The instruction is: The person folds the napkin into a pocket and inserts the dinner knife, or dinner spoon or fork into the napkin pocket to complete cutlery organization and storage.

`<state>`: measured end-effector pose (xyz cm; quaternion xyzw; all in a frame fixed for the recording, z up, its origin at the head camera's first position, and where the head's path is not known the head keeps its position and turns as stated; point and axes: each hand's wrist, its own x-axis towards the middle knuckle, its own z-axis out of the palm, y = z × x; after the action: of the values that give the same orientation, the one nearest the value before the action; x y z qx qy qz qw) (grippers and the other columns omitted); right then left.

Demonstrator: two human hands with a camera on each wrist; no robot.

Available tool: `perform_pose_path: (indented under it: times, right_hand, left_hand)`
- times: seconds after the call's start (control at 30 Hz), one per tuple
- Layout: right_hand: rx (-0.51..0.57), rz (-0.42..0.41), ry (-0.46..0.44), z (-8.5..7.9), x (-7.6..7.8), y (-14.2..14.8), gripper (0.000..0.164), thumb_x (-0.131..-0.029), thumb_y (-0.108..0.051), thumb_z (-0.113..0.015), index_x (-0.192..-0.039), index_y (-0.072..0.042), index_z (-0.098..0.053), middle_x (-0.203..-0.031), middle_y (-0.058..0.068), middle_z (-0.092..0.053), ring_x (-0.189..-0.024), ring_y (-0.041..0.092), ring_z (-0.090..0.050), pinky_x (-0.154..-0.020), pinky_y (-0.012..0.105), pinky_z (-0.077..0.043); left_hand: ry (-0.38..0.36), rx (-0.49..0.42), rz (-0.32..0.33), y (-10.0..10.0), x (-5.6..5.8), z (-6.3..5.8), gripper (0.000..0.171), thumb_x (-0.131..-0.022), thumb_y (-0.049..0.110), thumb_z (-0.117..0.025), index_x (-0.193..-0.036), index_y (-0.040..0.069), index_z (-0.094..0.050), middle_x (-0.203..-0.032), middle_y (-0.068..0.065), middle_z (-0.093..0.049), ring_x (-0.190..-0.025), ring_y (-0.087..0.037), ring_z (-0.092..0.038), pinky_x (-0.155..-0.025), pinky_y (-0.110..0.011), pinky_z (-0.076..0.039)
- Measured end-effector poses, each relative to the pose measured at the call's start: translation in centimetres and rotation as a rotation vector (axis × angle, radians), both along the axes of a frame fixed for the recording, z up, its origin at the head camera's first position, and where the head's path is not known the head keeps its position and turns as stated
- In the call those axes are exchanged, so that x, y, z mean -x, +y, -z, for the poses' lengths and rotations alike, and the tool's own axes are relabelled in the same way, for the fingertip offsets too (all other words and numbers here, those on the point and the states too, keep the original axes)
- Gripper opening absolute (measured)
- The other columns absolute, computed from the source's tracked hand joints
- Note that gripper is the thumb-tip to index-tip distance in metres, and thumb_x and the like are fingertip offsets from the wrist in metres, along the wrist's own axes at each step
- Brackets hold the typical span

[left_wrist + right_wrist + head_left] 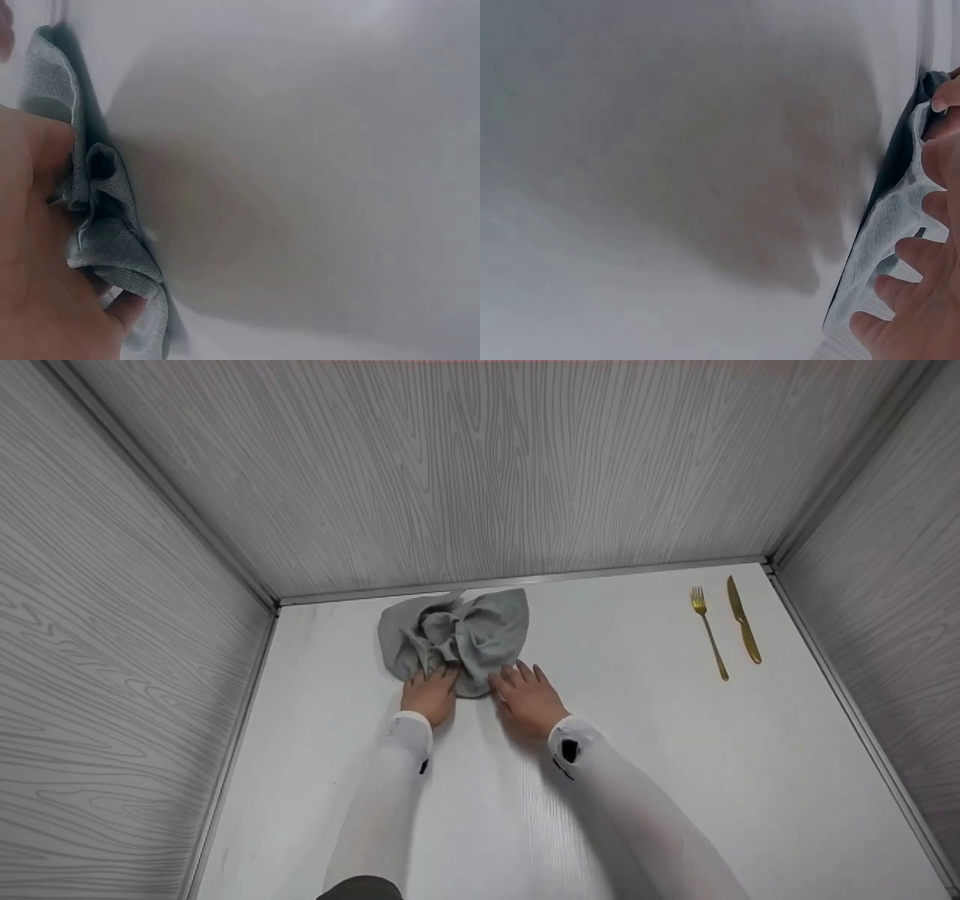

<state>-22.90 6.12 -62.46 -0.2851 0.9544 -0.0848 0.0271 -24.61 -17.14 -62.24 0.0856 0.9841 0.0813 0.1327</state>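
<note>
A crumpled grey cloth (491, 622) lies in a loose heap by the back of the white table, its folds bunched toward the middle. My left hand (430, 697) is at its near edge. In the left wrist view, the fingers of that hand grip folds of the cloth (112, 247), and some fingertips are hidden in them. My right hand (529, 705) is at the cloth's near right edge with fingers spread. The right wrist view has these slightly bent fingers (922, 259) along the cloth's border (881, 229), not wrapped round it.
Toward the back right of the white table (480, 810) lie a gold fork (709, 630) and a gold knife (742, 619), side by side. Grey wood-grain panels (480, 472) enclose the table at the back and both sides.
</note>
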Motion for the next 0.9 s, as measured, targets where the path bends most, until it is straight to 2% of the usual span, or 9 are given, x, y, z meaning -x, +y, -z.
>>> perform_pose_path:
  times: [0.23,0.33,0.43,0.53,0.63,0.73,0.8,0.9]
  right_hand:
    - [0.037,0.092,-0.071,0.8,0.3,1.8,0.056,-0.108,-0.036,-0.049,-0.159,-0.015,-0.039,-0.162,0.013,-0.037,-0.152,0.035,-0.026,-0.122,0.056,-0.019]
    - [0.044,0.121,-0.093,1.0,0.4,2.8,0.058,-0.108,-0.035,-0.048,-0.16,-0.012,-0.037,-0.162,0.014,-0.036,-0.151,0.035,-0.026,-0.122,0.057,-0.02]
    - [0.034,0.12,-0.065,1.4,0.7,4.0,0.057,-0.108,-0.034,-0.048,-0.158,-0.008,-0.039,-0.16,0.016,-0.038,-0.149,0.036,-0.03,-0.12,0.057,-0.025]
    - [0.022,0.101,0.016,1.9,1.0,5.5,0.054,-0.107,-0.033,-0.051,-0.154,-0.006,-0.046,-0.156,0.016,-0.045,-0.145,0.037,-0.038,-0.117,0.055,-0.032]
    - [0.044,0.089,0.09,2.4,1.4,7.5,0.05,-0.105,-0.028,-0.056,-0.15,-0.006,-0.052,-0.15,0.015,-0.051,-0.139,0.038,-0.044,-0.113,0.052,-0.037]
    - [0.061,0.097,0.11,2.7,1.6,9.8,0.049,-0.102,-0.022,-0.061,-0.148,-0.008,-0.055,-0.149,0.014,-0.054,-0.137,0.038,-0.048,-0.109,0.051,-0.043]
    - [0.061,0.115,0.091,2.7,1.7,11.4,0.048,-0.101,-0.016,-0.06,-0.148,-0.01,-0.056,-0.149,0.013,-0.053,-0.137,0.038,-0.047,-0.106,0.052,-0.046]
    - [0.062,0.154,0.048,2.3,1.7,13.5,0.046,-0.1,-0.008,-0.058,-0.146,-0.012,-0.059,-0.15,0.012,-0.053,-0.138,0.038,-0.046,-0.104,0.053,-0.048]
  left_hand:
    - [0.091,0.035,0.093,4.2,-1.3,0.8,0.051,-0.11,0.035,-0.043,-0.16,0.026,-0.038,-0.162,-0.001,-0.039,-0.143,-0.042,-0.037,-0.112,-0.061,-0.032]
    - [0.11,0.032,0.128,5.9,-2.1,1.0,0.05,-0.111,0.036,-0.042,-0.16,0.028,-0.038,-0.161,0.001,-0.04,-0.143,-0.04,-0.038,-0.112,-0.059,-0.033]
    - [0.116,0.008,0.155,7.3,-2.8,1.0,0.049,-0.111,0.036,-0.041,-0.16,0.029,-0.039,-0.161,0.003,-0.04,-0.144,-0.037,-0.038,-0.112,-0.056,-0.033]
    - [0.124,-0.044,0.175,8.4,-3.2,0.8,0.048,-0.111,0.033,-0.041,-0.159,0.026,-0.04,-0.161,0.002,-0.041,-0.144,-0.036,-0.038,-0.113,-0.055,-0.033]
    - [0.166,-0.126,0.168,8.9,-3.5,0.7,0.048,-0.11,0.028,-0.043,-0.157,0.017,-0.044,-0.159,-0.002,-0.044,-0.145,-0.035,-0.038,-0.116,-0.054,-0.031]
    - [0.243,-0.225,0.128,8.8,-3.5,0.4,0.046,-0.108,0.023,-0.049,-0.152,0.008,-0.049,-0.154,-0.008,-0.05,-0.144,-0.034,-0.04,-0.119,-0.049,-0.03]
    - [0.313,-0.283,0.1,8.3,-3.5,0.2,0.043,-0.106,0.019,-0.055,-0.147,0.007,-0.056,-0.147,-0.01,-0.056,-0.14,-0.032,-0.047,-0.118,-0.046,-0.032]
    - [0.389,-0.35,0.079,7.2,-3.5,-0.3,0.032,-0.103,0.014,-0.061,-0.134,0.011,-0.068,-0.132,-0.006,-0.067,-0.128,-0.027,-0.057,-0.112,-0.041,-0.041]
